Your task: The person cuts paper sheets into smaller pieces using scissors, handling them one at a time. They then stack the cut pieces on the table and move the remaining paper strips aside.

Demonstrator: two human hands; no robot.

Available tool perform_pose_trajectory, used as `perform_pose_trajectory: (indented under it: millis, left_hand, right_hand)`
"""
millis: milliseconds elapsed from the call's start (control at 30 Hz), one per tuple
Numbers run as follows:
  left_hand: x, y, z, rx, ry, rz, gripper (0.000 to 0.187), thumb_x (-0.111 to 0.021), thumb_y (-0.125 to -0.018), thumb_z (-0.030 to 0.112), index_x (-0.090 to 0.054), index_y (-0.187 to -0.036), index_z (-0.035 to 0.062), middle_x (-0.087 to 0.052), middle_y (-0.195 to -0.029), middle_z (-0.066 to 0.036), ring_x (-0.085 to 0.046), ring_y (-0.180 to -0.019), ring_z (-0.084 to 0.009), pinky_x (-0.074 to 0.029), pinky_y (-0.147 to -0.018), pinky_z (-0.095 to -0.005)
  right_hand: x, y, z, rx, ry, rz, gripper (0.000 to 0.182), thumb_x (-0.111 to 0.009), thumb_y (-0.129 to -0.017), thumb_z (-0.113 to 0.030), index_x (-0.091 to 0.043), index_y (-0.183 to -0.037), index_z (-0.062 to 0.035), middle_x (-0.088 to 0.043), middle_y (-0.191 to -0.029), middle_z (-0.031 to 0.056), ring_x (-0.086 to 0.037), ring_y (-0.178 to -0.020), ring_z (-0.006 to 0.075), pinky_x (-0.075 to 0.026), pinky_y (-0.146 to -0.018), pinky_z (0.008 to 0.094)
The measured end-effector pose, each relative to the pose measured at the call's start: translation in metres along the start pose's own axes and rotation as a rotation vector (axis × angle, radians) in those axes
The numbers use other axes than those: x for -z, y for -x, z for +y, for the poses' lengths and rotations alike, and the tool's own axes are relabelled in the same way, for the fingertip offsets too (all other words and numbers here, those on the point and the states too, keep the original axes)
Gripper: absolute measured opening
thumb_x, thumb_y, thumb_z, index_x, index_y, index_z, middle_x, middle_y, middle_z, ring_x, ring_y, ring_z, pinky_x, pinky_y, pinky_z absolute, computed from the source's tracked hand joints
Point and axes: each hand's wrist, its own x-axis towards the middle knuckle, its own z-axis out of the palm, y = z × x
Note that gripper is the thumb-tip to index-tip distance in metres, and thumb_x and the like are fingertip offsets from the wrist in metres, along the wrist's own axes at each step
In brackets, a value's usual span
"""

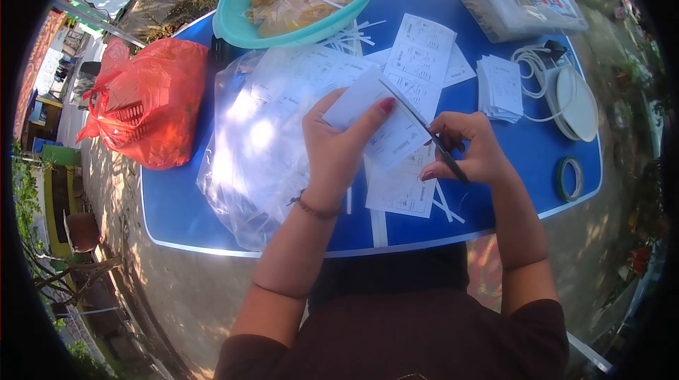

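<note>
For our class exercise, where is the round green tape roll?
In the head view, the green tape roll lies on the blue table, far right, below the round white object.

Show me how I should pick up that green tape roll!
I'd pinch the ring of the green tape roll, fingertips in its hole, thumb outside. Come from the near right corner of the blue table: the hole is uncovered, that side looks clear, and the round white object sits farther back.

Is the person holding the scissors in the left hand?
No, the right hand holds the scissors, while the left hand holds a white printed paper.
</note>
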Motion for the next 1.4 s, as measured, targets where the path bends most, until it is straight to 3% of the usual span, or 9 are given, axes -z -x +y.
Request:
perform_pose_trajectory:
  millis: [300,800,1000,1100,1400]
  left_hand:
    - [-0.001,0.000,0.001,0.003,-0.009,0.000,0.031,-0.079,-0.080,0.014,-0.066,-0.099,-0.0067,-0.071,-0.089,-0.015,-0.070,-0.075,-0.0180,-0.057,-0.068,-0.0252]
    - [-0.001,0.001,0.001,-0.019,0.006,-0.001,0.032,-0.080,-0.080,0.014,-0.067,-0.101,-0.0061,-0.072,-0.091,-0.015,-0.071,-0.076,-0.0182,-0.056,-0.069,-0.0254]
    - [0.001,0.000,-0.001,-0.027,-0.006,-0.002,0.032,-0.080,-0.080,0.015,-0.067,-0.101,-0.0060,-0.071,-0.090,-0.014,-0.070,-0.076,-0.0178,-0.056,-0.070,-0.0258]
    - [0.002,0.000,-0.002,-0.031,0.002,-0.008,0.032,-0.079,-0.080,0.015,-0.067,-0.101,-0.0060,-0.071,-0.089,-0.014,-0.070,-0.076,-0.0176,-0.056,-0.069,-0.0257]
    - [0.001,0.000,0.001,-0.012,0.017,-0.017,0.031,-0.079,-0.080,0.013,-0.067,-0.100,-0.0067,-0.071,-0.089,-0.015,-0.070,-0.075,-0.0171,-0.056,-0.069,-0.0248]
  right_hand:
    - [-0.002,0.000,0.002,0.043,0.038,0.028,0.055,-0.090,-0.063,-0.044,-0.066,-0.085,0.0002,-0.055,-0.051,0.0005,-0.047,-0.045,0.0041,-0.031,-0.045,0.0190]
    - [-0.001,0.001,0.004,0.081,0.098,0.026,0.043,-0.091,-0.067,-0.032,-0.065,-0.082,-0.0013,-0.052,-0.050,-0.0012,-0.041,-0.045,0.0013,-0.026,-0.044,0.0192]
    - [0.000,0.001,-0.001,0.036,0.142,0.000,0.044,-0.088,-0.069,-0.034,-0.063,-0.083,-0.0014,-0.058,-0.051,-0.0007,-0.056,-0.044,0.0034,-0.035,-0.043,0.0156]
    - [-0.004,0.001,-0.005,0.039,0.092,0.041,0.039,-0.090,-0.068,-0.028,-0.064,-0.082,-0.0011,-0.052,-0.048,-0.0015,-0.042,-0.043,0.0008,-0.027,-0.043,0.0192]
    - [-0.005,0.001,-0.008,-0.014,0.041,0.038,0.038,-0.089,-0.069,-0.025,-0.064,-0.084,-0.0004,-0.056,-0.050,0.0006,-0.049,-0.043,0.0017,-0.031,-0.043,0.0177]
